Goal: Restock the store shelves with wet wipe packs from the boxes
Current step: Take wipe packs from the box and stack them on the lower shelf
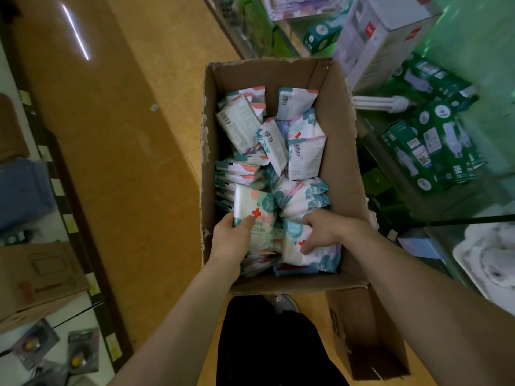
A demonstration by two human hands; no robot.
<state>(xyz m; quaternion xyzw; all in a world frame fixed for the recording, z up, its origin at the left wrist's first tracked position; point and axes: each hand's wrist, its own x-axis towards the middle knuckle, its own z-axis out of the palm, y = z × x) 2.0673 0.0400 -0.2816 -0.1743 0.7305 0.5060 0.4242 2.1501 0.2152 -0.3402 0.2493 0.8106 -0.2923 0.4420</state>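
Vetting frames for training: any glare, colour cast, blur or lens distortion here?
Head view: glare streak on the glossy floor; green cast over the right shelves; wide-lens bending and softness toward the edges; cardboard box, wet wipe packs, left hand and right hand reasonably sharp.

Your right hand (324, 228) buries its fingertips among the white-and-teal plastic wipe packs (299, 160). Their print is too blurred to read, and they hide the floor of the brown cardboard box (340, 151).

Both bare arms are reaching up from the bottom of the frame toward the middle. The left hand (231, 236) is pinching a white pack (250, 201). The right hand (327, 228) is curling its fingers round a second pack (292, 246).
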